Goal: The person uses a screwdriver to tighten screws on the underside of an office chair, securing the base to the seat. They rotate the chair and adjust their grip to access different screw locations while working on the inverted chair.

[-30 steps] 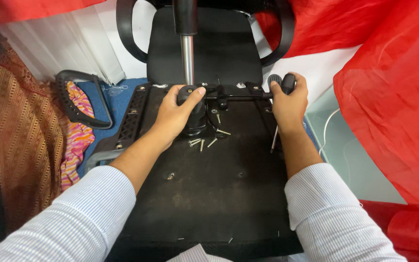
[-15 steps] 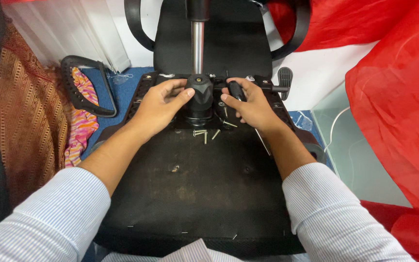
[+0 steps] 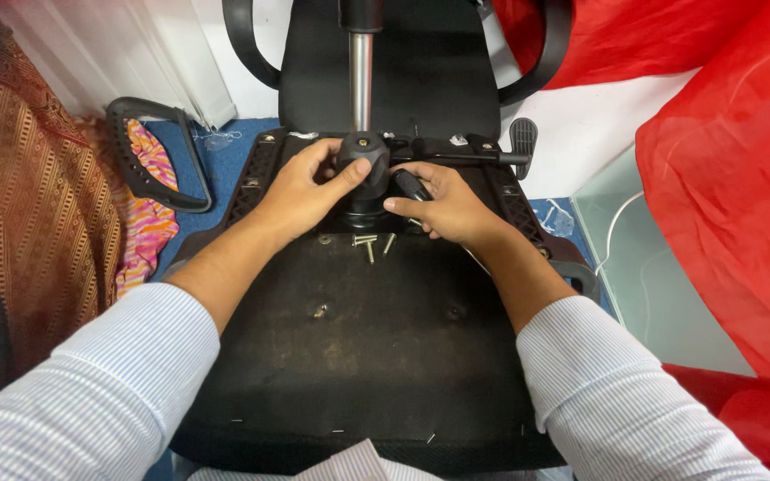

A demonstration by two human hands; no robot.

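Holding the black hub (image 3: 363,165) under the upturned chair seat (image 3: 358,356), the left hand (image 3: 300,191) is wrapping its fingers around the hub's left side, with the thumb pressing on the front. The hub is sitting at the foot of the shiny pole (image 3: 361,80), which is pointing straight away from the person. The right hand (image 3: 443,205) is lying just to the right of the hub, a little nearer the person. Its fingers are curling shut on a black tool handle (image 3: 412,184), and the fingertips are pointing left toward the hub. A few loose screws (image 3: 372,243) are lying on the seat just below both hands. A lever (image 3: 474,158) is sticking out to the right.
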